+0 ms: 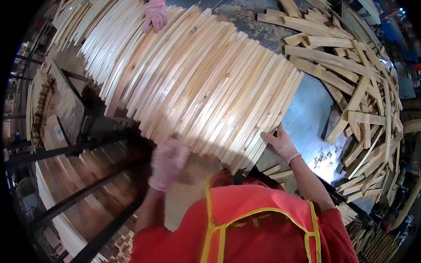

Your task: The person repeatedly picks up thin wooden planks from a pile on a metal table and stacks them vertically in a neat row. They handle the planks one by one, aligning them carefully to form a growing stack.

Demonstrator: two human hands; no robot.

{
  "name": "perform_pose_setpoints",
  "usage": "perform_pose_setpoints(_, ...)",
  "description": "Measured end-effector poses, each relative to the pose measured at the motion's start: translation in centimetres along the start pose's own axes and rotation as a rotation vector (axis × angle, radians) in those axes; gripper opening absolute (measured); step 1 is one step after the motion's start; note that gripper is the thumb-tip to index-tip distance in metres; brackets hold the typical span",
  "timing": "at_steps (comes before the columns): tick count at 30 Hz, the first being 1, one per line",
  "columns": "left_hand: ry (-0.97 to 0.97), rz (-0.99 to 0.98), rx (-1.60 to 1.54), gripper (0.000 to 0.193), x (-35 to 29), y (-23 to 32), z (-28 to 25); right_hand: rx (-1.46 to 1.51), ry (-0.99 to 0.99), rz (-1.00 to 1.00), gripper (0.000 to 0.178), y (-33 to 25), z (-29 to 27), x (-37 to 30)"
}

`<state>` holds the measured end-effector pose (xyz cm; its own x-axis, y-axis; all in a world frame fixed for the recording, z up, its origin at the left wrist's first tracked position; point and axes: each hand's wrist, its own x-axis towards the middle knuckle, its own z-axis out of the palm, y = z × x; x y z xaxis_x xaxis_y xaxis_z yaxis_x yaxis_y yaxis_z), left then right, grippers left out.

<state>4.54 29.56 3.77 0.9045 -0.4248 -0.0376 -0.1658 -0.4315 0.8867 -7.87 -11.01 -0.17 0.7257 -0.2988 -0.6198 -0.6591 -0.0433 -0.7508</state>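
A wide row of pale wooden strips (208, 84) lies side by side on the table, slanting from the upper left to the lower right. My right hand (283, 145), in a pinkish-white knit glove, rests against the right end of this row, its fingers stretched and apart at the outermost strip. By the near ends of the strips, left of the middle, is my left hand (169, 163), gloved alike. Motion smears its fingers, so their grip cannot be made out. At the far side, another person's gloved hand (155, 15) lies on the strips.
Loose wooden offcuts (358, 91) are heaped on the metal tabletop (310, 103) to the right. Dark metal bars (95, 180) and stacked boards (77, 177) stand at the lower left. More strips (74, 24) lie at the far left.
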Motion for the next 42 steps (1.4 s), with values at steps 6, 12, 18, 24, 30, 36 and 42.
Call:
perform_pose_setpoints(6, -0.090, -1.006, -0.802, 0.030, -4.3, -1.3, 9.0, -0.100, 0.006, -0.080, 0.101, 2.4, -0.3, 1.2)
perform_pose_setpoints(12, 0.522, -1.020, -1.297, 0.029, -5.3, -4.2, 17.2, -0.087, -0.003, -0.059, 0.098, 1.1, -1.9, -0.1)
perform_pose_setpoints(18, 0.523, -1.005, -1.283, 0.032, -6.3, -3.1, 17.1, 0.072, -0.156, -0.080, 0.102, 4.3, -4.1, 1.7)
perform_pose_setpoints(24, 0.281, -0.965, -1.230, 0.081, -6.4, 4.4, 8.4, 0.078, -0.169, -0.116, 0.103, 5.2, -4.7, 2.5)
perform_pose_setpoints(30, -0.412, -0.817, -0.676, 0.078, 5.9, 11.6, 4.9, 0.126, -0.167, -0.127, 0.100, 6.1, -4.2, 2.7)
perform_pose_setpoints(36, -0.599, -0.401, 0.564, 0.081, 12.2, 12.8, 11.7, 0.161, -0.021, -0.103, 0.099, 5.6, -3.4, 2.2)
perform_pose_setpoints(42, -0.088, 0.130, 1.289, 0.082, 9.1, 3.7, 5.2, -0.038, 0.154, -0.038, 0.094, 0.8, -1.1, -0.8)
